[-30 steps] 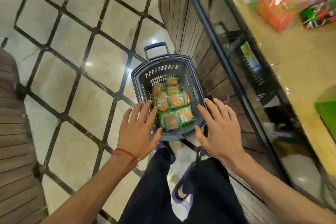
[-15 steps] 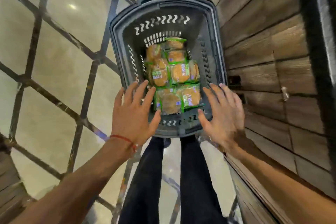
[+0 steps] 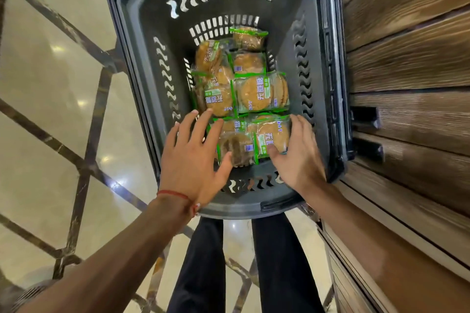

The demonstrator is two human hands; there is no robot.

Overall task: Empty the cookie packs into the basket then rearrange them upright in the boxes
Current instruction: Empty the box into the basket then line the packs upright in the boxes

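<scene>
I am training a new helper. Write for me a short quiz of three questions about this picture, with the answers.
1. True or false: the cookie packs lie inside the dark basket.
2. Which wrist wears the red thread? A) left B) right C) both
3. Fill in: the wall at the person's right is panelled with ____.
Key: 1 true; 2 A; 3 wood.

Head camera (the only view) looks steeply down, close above the basket (image 3: 142,40).
</scene>
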